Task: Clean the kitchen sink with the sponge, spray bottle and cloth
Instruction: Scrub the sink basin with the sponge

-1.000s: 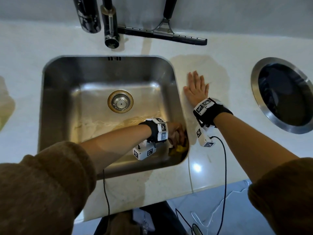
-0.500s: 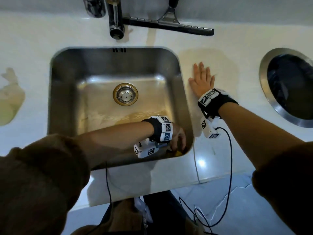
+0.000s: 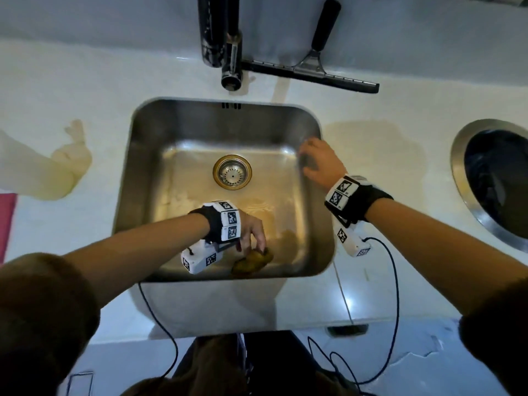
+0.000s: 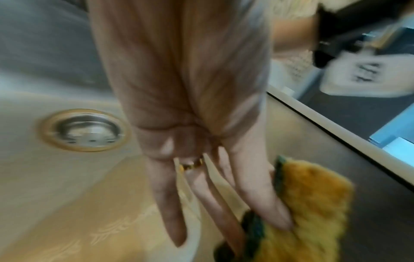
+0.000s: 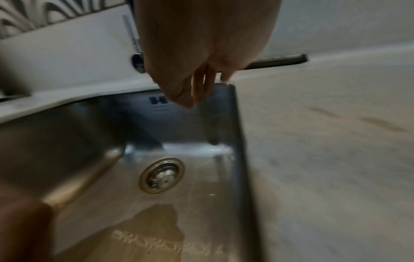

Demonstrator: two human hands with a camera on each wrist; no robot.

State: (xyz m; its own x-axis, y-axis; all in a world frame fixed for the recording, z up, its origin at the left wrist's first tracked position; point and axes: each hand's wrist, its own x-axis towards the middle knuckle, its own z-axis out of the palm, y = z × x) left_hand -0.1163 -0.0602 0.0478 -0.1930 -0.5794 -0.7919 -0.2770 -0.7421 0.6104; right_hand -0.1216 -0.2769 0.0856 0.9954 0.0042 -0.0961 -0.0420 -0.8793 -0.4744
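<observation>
The steel sink (image 3: 143, 167) holds a yellow sponge with a green scouring side (image 3: 253, 261), low against its near wall. My left hand (image 3: 253, 241) reaches down into the basin and pinches the sponge (image 4: 309, 203), one finger (image 4: 257, 195) on the yellow face and others behind the green edge. My right hand (image 3: 317, 161) is at the sink's right rim near the far corner, blurred, with loose fingers (image 5: 201, 85) hanging over the edge (image 5: 239, 141) and holding nothing. The drain (image 3: 232, 172) sits mid-basin. No spray bottle shows.
A dark faucet (image 3: 231, 61) overhangs the sink's far edge, and a squeegee (image 3: 311, 72) lies behind it on the white counter. A round steel-rimmed opening (image 3: 497, 178) is set in the counter at right. A pale yellowish cloth-like thing (image 3: 51, 172) lies at left.
My right hand left its flat spot on the counter and went to the sink's right rim. My left hand slid the sponge out of the near right corner, leftward along the near wall.
</observation>
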